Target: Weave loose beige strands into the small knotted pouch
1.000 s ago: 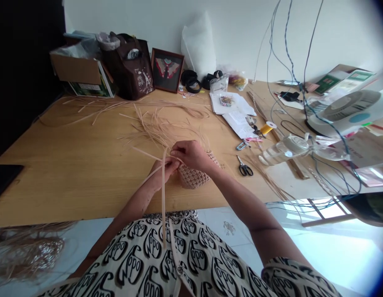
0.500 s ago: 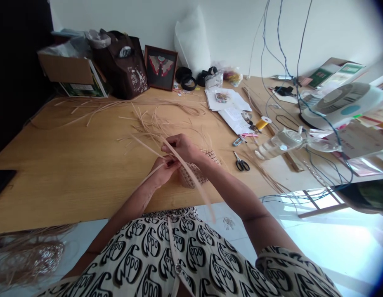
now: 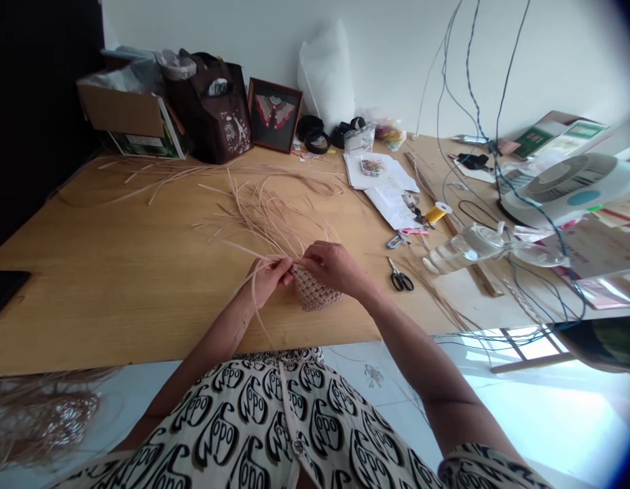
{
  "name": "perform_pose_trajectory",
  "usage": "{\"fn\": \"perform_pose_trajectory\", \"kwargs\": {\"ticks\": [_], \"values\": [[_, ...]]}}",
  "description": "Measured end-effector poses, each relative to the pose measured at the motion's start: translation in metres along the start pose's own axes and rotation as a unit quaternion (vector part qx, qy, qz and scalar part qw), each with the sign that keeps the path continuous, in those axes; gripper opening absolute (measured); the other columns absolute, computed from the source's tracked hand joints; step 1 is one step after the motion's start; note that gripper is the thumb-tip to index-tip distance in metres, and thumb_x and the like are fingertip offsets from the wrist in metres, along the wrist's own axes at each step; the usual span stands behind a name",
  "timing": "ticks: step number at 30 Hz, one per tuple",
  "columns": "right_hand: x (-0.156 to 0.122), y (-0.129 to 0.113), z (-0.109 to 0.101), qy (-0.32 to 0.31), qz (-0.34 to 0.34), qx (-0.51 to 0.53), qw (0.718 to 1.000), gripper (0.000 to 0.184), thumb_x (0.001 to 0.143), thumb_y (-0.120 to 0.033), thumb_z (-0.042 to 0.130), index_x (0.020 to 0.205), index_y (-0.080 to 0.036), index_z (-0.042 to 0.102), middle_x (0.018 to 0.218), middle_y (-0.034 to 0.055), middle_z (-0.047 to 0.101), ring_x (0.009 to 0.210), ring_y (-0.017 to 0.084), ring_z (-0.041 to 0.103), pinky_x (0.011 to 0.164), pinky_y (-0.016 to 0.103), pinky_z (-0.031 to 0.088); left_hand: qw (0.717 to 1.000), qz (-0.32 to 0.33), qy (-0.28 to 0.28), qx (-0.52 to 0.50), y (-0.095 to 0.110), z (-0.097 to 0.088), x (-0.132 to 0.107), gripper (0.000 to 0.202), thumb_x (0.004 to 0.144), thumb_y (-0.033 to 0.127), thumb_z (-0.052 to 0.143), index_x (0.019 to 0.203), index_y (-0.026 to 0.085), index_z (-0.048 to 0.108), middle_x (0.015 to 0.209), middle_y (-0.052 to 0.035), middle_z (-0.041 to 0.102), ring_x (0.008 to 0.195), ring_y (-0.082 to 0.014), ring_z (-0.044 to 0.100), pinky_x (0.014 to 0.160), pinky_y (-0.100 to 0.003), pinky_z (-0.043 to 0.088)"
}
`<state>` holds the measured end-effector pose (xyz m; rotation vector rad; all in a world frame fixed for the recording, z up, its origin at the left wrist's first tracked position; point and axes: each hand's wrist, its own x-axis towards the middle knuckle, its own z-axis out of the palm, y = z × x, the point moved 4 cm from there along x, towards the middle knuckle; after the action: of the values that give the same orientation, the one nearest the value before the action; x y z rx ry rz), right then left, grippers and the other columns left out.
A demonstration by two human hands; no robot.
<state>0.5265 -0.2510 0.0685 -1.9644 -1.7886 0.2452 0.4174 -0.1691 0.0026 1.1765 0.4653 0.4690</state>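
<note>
A small woven basket [image 3: 318,293] of pale brown strips rests at the table's near side, in front of my body. Long loose strips [image 3: 254,204] fan out from its rim across the wood, away from me. My left hand [image 3: 269,277] pinches thin strips at the basket's left rim, and some of their ends curl down past the wrist. Bent over the top of the rim is my right hand [image 3: 331,263], its fingers closed on the weave beside the left fingertips. What lies right between the fingertips is partly hidden.
Black-handled scissors [image 3: 400,277] lie right of the basket, near a yellow thread spool [image 3: 437,212] and a clear bottle [image 3: 462,248] on its side. Blue cables [image 3: 529,190] hang at the right. A brown bag [image 3: 213,109] and a framed picture [image 3: 275,114] stand at the back.
My right hand has come down and right onto the basket rim, and the long strip that crossed over my right forearm is gone from there. More of the basket shows. The view has shifted slightly.
</note>
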Motion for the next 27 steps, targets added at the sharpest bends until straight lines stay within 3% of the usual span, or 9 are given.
{"fn": "perform_pose_trajectory", "kwargs": {"ticks": [4,7,11,15,19,22,27], "values": [[0.002,-0.01,-0.001,-0.012,0.008,0.001,1.0,0.025,0.088,-0.032,0.05,0.079,-0.014,0.064,0.073,0.0034,0.06,0.066,0.01,0.051,0.061,0.021,0.034,0.997,0.027,0.021,0.064,0.006,0.005,-0.005,0.034,0.075,0.046,0.057,0.065,0.014,0.056,0.045,0.003,0.048,0.041,-0.0064,0.041,0.04,-0.019,0.028],[0.003,-0.018,0.001,-0.022,0.022,-0.001,1.0,0.024,0.087,-0.031,0.05,0.077,-0.015,0.065,0.074,0.0037,0.062,0.066,0.011,0.052,0.06,0.021,0.033,0.991,0.06,0.06,0.102,0.007,0.004,-0.008,0.034,0.081,0.049,0.048,0.069,0.017,0.051,0.042,0.0044,0.047,0.037,-0.0074,0.041,0.039,-0.019,0.029],[0.004,-0.022,0.008,-0.007,0.067,0.019,0.998,0.018,0.081,-0.027,0.053,0.069,-0.015,0.061,0.068,0.0018,0.061,0.061,0.011,0.051,0.057,0.021,0.032,0.982,0.09,0.097,0.134,0.008,0.005,-0.012,0.032,0.084,0.044,0.046,0.064,0.019,0.047,0.039,0.006,0.044,0.035,-0.0071,0.039,0.039,-0.02,0.028],[0.003,-0.025,0.019,-0.013,0.097,0.004,0.995,0.014,0.075,-0.025,0.054,0.065,-0.016,0.058,0.061,0.0007,0.059,0.056,0.011,0.048,0.053,0.022,0.029,0.979,0.082,0.164,0.088,0.005,0.006,-0.014,0.031,0.082,0.037,0.048,0.057,0.019,0.045,0.04,0.0068,0.038,0.035,-0.0067,0.033,0.039,-0.021,0.025],[-0.004,-0.026,0.026,-0.008,0.09,-0.034,0.995,0.015,0.076,-0.025,0.054,0.065,-0.016,0.058,0.063,0.0029,0.06,0.058,0.013,0.049,0.054,0.023,0.028,0.973,0.073,0.212,0.051,-0.007,0.006,-0.013,0.029,0.079,0.034,0.052,0.056,0.019,0.046,0.046,0.0053,0.043,0.041,-0.0074,0.038,0.043,-0.023,0.03],[-0.009,-0.022,0.025,-0.024,0.07,0.004,0.997,0.015,0.08,-0.024,0.053,0.071,-0.015,0.061,0.068,0.0032,0.062,0.062,0.012,0.052,0.057,0.022,0.032,0.976,0.06,0.208,0.022,-0.013,0.003,-0.009,0.027,0.079,0.036,0.052,0.058,0.018,0.047,0.047,0.0047,0.046,0.04,-0.0069,0.039,0.043,-0.022,0.029],[-0.008,-0.008,0.004,-0.02,0.015,0.04,0.999,0.017,0.084,-0.02,0.05,0.079,-0.014,0.064,0.077,0.0038,0.064,0.07,0.012,0.055,0.065,0.021,0.037,0.991,0.044,0.124,-0.003,-0.008,0.0,0.0,0.031,0.076,0.045,0.056,0.066,0.016,0.051,0.048,0.0039,0.05,0.033,-0.0049,0.036,0.037,-0.021,0.02]]}}
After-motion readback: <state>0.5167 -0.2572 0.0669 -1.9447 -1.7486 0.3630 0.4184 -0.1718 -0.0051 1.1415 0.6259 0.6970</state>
